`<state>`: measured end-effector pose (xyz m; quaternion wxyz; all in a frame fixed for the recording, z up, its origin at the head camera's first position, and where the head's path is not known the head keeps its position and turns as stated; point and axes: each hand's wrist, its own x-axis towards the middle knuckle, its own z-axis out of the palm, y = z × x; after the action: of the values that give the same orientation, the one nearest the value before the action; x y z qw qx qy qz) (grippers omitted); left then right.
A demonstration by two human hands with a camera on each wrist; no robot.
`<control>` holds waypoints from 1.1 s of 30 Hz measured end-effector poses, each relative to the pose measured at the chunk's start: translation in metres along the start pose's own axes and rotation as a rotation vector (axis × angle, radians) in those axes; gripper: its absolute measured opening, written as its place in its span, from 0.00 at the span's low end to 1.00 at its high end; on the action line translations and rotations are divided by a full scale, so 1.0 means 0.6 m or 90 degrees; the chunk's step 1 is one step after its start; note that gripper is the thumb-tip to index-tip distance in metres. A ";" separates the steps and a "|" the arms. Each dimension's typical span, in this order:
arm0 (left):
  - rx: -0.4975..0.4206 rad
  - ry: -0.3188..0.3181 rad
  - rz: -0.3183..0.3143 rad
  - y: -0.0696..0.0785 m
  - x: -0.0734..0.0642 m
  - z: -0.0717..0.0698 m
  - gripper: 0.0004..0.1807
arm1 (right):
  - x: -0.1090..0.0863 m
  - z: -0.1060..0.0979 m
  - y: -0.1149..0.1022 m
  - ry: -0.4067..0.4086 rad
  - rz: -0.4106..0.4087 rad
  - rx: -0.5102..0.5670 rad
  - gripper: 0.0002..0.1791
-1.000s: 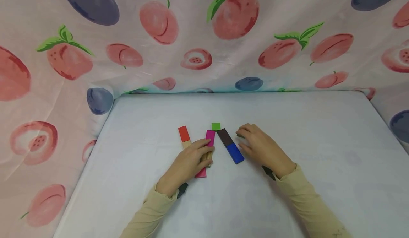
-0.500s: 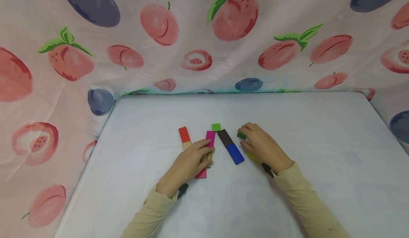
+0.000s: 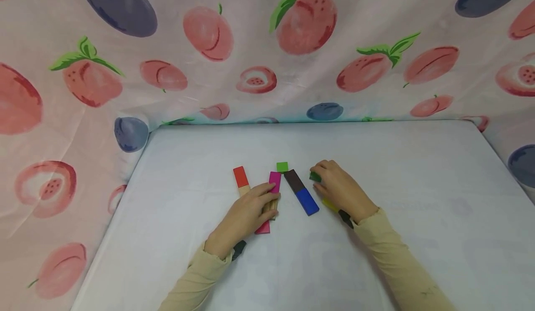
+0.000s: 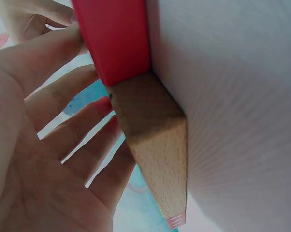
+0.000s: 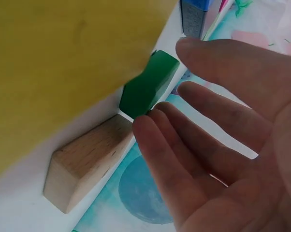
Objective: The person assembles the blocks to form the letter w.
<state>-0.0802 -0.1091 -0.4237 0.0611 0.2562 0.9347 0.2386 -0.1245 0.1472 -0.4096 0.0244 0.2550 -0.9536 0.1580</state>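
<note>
My left hand [image 3: 246, 209] lies over a line of blocks, fingers spread and fairly straight. Beneath and around it show a magenta block [image 3: 274, 178], a plain wooden block [image 3: 273, 205] and a pinkish-red block [image 3: 263, 228]. Seen from the left wrist, the fingertips meet the edge of the red block [image 4: 116, 38] and of the bare wood [image 4: 160, 169] behind it. My right hand [image 3: 340, 185] has its fingertips right at a dark green block [image 3: 315, 176]. A yellow block [image 3: 330, 205] is partly hidden under that hand; another wooden block [image 5: 87, 154] lies beside the green one.
Between the hands a brown block [image 3: 294, 180] and a blue block [image 3: 307, 202] form a slanting line. A light green block [image 3: 282, 166] sits at its top. At left stands an orange-red block [image 3: 240, 176]. Fruit-printed cloth [image 3: 256, 79] hangs behind the white table [image 3: 409, 162].
The right hand has shifted slightly, so more of the dark green and yellow blocks shows. The left hand and the other blocks stay in place.
</note>
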 end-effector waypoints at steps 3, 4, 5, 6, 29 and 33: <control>-0.001 0.002 0.003 -0.001 0.000 0.001 0.24 | 0.002 0.002 0.002 -0.006 0.007 0.002 0.18; -0.002 0.002 0.004 -0.001 0.000 0.001 0.24 | 0.003 0.003 0.003 -0.007 0.009 0.003 0.18; -0.002 0.003 0.004 -0.001 0.000 0.001 0.24 | 0.004 0.003 0.004 -0.009 0.011 0.004 0.18; -0.003 0.003 0.005 -0.001 0.000 0.001 0.24 | 0.005 0.004 0.005 -0.010 0.013 0.006 0.17; -0.010 0.002 0.005 0.000 -0.002 -0.001 0.24 | 0.016 -0.003 0.007 -0.034 0.039 0.063 0.15; -0.011 0.003 0.005 -0.001 -0.002 -0.001 0.24 | 0.016 -0.001 0.011 -0.041 0.050 0.082 0.15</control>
<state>-0.0796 -0.1101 -0.4235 0.0605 0.2587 0.9317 0.2478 -0.1360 0.1485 -0.4099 -0.0286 0.2236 -0.9510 0.2116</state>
